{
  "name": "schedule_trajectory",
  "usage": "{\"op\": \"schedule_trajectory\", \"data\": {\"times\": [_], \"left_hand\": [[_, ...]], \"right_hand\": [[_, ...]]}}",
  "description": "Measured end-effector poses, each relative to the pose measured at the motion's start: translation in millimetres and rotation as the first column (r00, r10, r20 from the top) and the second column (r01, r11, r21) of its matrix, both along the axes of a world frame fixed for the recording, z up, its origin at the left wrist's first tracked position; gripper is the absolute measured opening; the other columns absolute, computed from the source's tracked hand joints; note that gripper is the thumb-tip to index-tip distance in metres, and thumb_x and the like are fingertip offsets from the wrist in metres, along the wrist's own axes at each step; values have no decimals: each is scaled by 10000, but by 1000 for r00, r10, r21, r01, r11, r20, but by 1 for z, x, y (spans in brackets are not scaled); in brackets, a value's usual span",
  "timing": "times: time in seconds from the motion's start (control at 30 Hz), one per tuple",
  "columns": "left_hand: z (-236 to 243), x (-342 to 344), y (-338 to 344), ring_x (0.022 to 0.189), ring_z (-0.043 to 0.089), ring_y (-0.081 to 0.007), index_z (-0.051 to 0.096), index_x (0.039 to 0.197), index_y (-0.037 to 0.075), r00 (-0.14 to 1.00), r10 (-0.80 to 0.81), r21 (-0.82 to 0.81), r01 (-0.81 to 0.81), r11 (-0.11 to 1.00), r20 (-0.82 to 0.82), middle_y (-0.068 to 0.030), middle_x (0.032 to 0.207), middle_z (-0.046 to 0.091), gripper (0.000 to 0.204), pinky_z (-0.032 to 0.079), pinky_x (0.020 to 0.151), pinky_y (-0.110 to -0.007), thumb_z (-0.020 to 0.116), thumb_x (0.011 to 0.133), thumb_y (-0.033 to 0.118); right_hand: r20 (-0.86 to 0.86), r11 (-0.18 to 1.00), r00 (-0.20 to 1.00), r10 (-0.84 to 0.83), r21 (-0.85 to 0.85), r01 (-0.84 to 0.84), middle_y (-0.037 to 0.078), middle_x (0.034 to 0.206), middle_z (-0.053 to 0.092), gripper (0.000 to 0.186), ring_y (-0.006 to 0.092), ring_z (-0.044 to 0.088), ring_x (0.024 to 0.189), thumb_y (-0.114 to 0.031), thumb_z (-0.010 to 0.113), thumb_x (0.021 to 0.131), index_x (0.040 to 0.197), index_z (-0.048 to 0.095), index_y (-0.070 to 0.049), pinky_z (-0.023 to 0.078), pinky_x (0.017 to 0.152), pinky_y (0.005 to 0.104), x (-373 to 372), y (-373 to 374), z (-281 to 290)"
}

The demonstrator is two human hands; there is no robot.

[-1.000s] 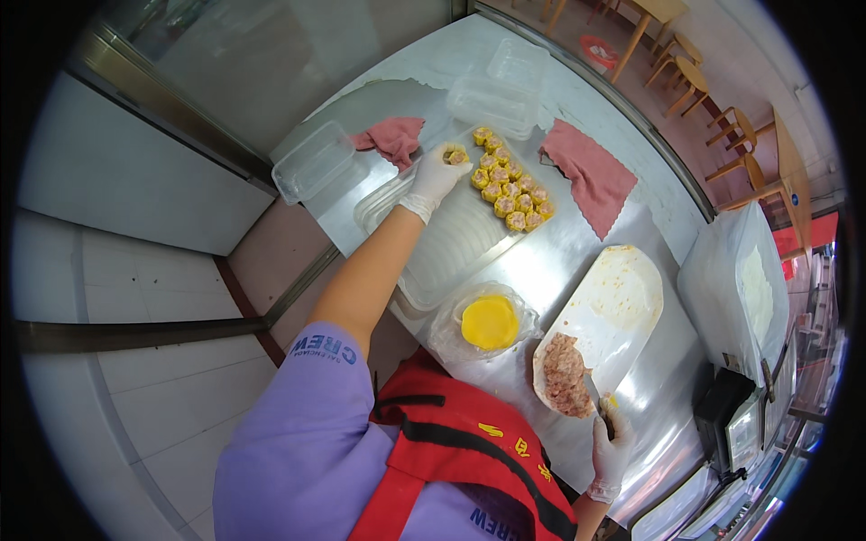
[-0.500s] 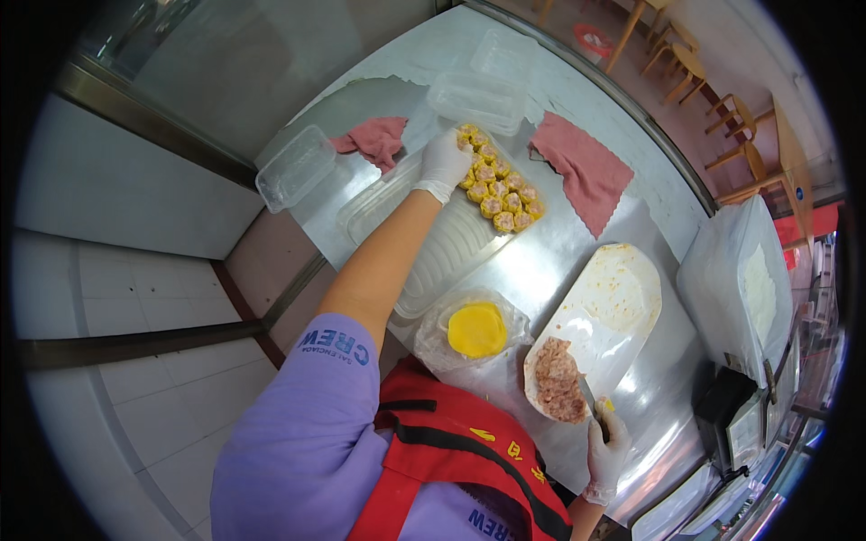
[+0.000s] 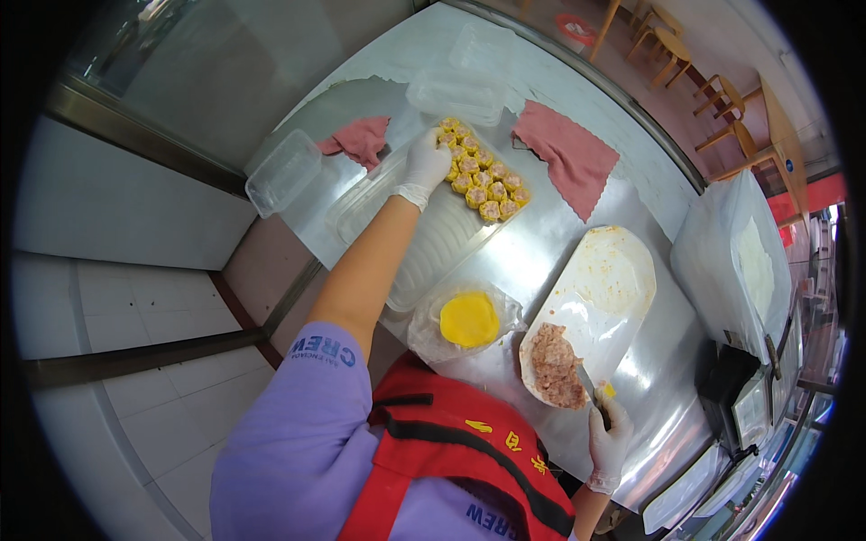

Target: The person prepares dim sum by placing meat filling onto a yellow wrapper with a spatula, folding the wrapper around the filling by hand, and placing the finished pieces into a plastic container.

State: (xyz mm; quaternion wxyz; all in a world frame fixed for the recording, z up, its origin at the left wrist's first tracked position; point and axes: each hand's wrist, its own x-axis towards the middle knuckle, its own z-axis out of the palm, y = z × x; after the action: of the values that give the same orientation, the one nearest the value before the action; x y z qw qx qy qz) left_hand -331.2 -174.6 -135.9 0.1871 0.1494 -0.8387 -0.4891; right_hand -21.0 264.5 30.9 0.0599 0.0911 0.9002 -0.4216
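Observation:
My left hand (image 3: 425, 168), in a clear glove, reaches to the left edge of a block of yellow siu mai dumplings (image 3: 483, 176). Its fingertips are closed around a dumpling at that edge and partly hidden by the hand. The dumplings stand in rows on a clear plastic tray (image 3: 433, 257). At the lower right my gloved right hand (image 3: 611, 437) grips a thin metal spreading blade (image 3: 587, 382), its tip by the pink meat filling (image 3: 555, 365). A small yellow piece shows at these fingers. The filling lies in the near end of a white oblong dish (image 3: 622, 261).
A stack of round yellow wrappers (image 3: 469, 319) sits in a plastic bag between tray and dish. Pink cloths (image 3: 568, 158) and clear containers (image 3: 457, 96) lie farther back. A tall plastic-lined bin (image 3: 731, 252) stands at right, with a glass partition along the left.
The view has shifted slightly. My left hand has drawn back a little to the left along the dumplings, uncovering more of them. My right hand keeps its hold on the blade by the filling.

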Motion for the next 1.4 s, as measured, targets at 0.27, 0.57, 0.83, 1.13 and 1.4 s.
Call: {"op": "schedule_trajectory", "data": {"times": [0.27, 0.57, 0.83, 1.13, 1.4], "left_hand": [[53, 83, 9, 1047, 592, -186, 586, 1178, -32, 993, -120, 246, 120, 962, -15, -149, 1139, 638, 332, 459, 890, -306, 538, 868, 74], [141, 237, 73, 759, 604, -313, 641, 836, 24, 751, -612, -278, 661, 697, 250, -140, 787, 611, 180, 473, 649, -383, 644, 836, 203], [138, 275, 70, 763, 601, -322, 658, 898, 35, 770, -353, -302, 561, 771, 532, -145, 815, 602, 292, 473, 644, -410, 698, 782, 300], [120, 273, 79, 924, 594, -295, 678, 904, 66, 710, -687, -537, 645, 544, 157, -93, 940, 612, 166, 426, 881, -413, 667, 773, 166], [117, 250, 66, 875, 602, -157, 625, 876, 9, 727, -664, 345, 586, 733, 176, -65, 894, 646, 112, 466, 826, -294, 585, 857, 112]], "right_hand": [[-29, 1000, 999, -13, 23, 14, 144, 942, 672, 278, 189, 642, 882, -8, 611, 820, 1092, 668, 8, 489, 810, 294, 9, -2, 8], [-40, 994, 998, 41, -97, -44, 100, 927, 665, 281, 133, 603, 815, 3, 617, 833, 1111, 660, 5, 478, 764, 260, 30, -18, 14], [-39, 991, 998, 57, -116, -61, 101, 935, 671, 274, 139, 616, 811, -2, 620, 833, 1104, 665, 3, 483, 753, 261, 55, -22, 13], [-97, 991, 993, 66, -113, -77, 99, 890, 669, 269, 133, 606, 777, -7, 620, 829, 1094, 665, 8, 479, 731, 253, 64, -20, 11], [-102, 993, 992, 78, -76, -86, 84, 911, 673, 274, 116, 595, 800, -6, 603, 835, 1102, 660, 19, 479, 755, 266, 76, -12, 6]]}}
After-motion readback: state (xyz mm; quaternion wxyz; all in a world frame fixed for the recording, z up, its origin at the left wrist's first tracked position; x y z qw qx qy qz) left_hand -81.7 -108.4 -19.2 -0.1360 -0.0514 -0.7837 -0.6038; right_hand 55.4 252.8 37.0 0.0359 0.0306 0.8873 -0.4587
